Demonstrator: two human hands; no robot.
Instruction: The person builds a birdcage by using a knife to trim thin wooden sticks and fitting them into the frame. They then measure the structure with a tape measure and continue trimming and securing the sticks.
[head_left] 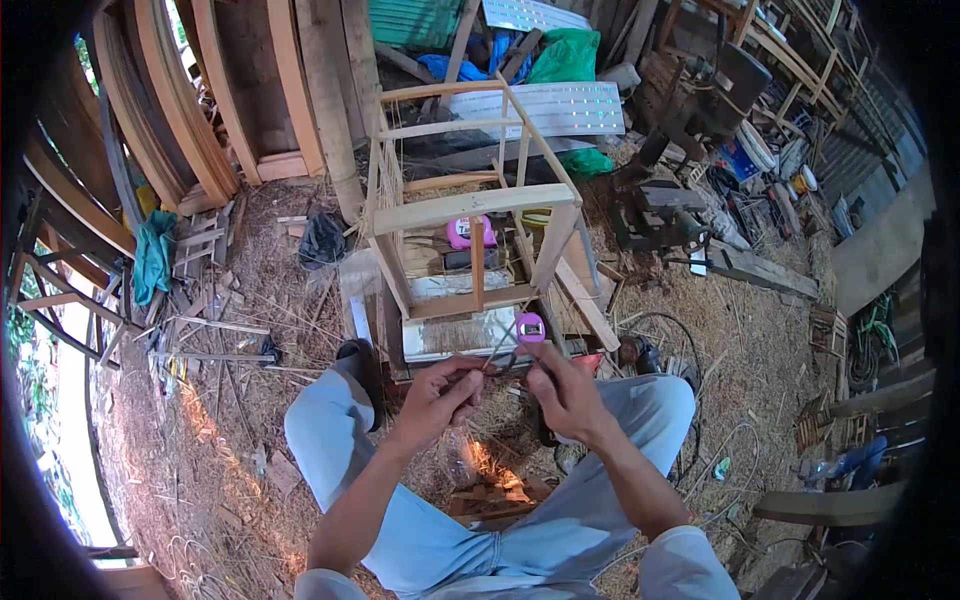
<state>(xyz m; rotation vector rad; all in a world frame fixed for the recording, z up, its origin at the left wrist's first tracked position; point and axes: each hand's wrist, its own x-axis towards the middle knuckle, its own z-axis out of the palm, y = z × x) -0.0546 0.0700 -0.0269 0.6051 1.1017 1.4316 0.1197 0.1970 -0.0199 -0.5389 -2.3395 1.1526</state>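
My left hand is closed in front of my knees, its fingertips pinching a thin strand. My right hand is closed beside it, with thin dark lines running between the two hands; I cannot tell what it grips. Just beyond the right fingers is a purple round tape measure. A wooden furniture frame stands ahead of both hands, loose fibres hanging along its left side. Inside its outline is a second, pink tape measure. Below the frame's front rail is a pale surface strewn with fibres.
Wood shavings and offcuts cover the ground. Curved wooden pieces lean at the left, near a green cloth. A dark machine and a white bucket stand at the right. A black cable loops beside my right knee.
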